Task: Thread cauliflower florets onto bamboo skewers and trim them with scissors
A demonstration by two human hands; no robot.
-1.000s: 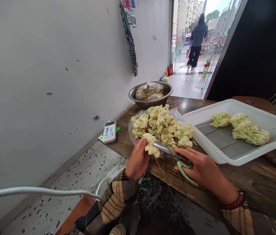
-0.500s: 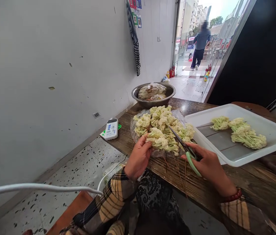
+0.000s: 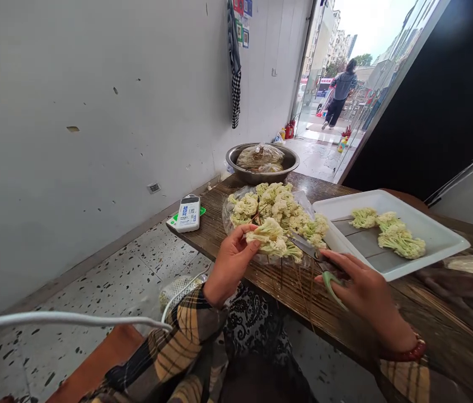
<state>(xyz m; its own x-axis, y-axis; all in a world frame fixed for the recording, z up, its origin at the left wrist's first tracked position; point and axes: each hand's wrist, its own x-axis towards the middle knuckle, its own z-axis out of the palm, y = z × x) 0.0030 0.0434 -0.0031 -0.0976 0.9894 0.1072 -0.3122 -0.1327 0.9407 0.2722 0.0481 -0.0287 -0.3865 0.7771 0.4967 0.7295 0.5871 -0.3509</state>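
Observation:
My left hand (image 3: 236,260) pinches a pale cauliflower piece (image 3: 270,236) at the near side of a heap. Green-handled scissors (image 3: 332,282) are in my right hand (image 3: 360,285), their blades pointing left toward that piece; whether the blades touch it I cannot tell. Behind both hands the heap of cauliflower florets (image 3: 280,201) lies on a clear plastic bag (image 3: 228,215). Several thin brown sticks (image 3: 303,288) stick out from under the heap toward the table's front edge. To the right, a white tray (image 3: 425,215) holds cauliflower pieces (image 3: 402,240).
On the wooden table (image 3: 219,196), a metal basin (image 3: 263,178) with plastic-bagged goods stands at the back. A white boxy device (image 3: 188,214) sits at the left corner. A white cable (image 3: 72,318) crosses the lower left. Outside the glass door, a person (image 3: 340,95) walks.
The scissor blades have turned flatter, pointing more directly at the held cauliflower. My left hand keeps its piece. The view has shifted slightly, and the person outside has moved a little.

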